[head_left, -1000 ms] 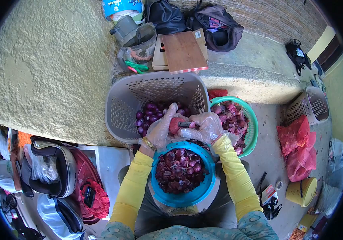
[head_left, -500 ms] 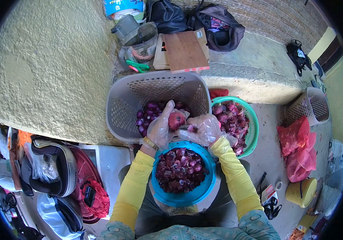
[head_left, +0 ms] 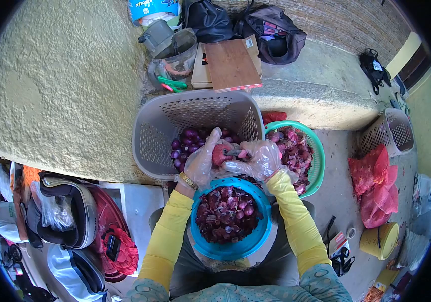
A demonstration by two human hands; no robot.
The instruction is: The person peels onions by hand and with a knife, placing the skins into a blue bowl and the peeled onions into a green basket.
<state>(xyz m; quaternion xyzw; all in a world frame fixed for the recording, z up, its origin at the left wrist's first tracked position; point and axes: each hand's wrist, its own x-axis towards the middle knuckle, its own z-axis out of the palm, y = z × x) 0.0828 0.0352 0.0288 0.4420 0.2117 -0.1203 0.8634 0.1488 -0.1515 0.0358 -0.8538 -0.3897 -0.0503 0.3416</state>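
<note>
The left hand (head_left: 200,162) cups a red onion (head_left: 219,155) above the near rim of the grey basket (head_left: 148,132). Right of it, the right hand's (head_left: 263,160) fingers close around a small knife (head_left: 233,152), its long axis running left-right, blade toward the onion's right side.

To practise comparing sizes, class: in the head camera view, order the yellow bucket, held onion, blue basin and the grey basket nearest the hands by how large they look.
Largest to smallest:
Grey basket
Blue basin
Yellow bucket
Held onion, partly covered
</note>
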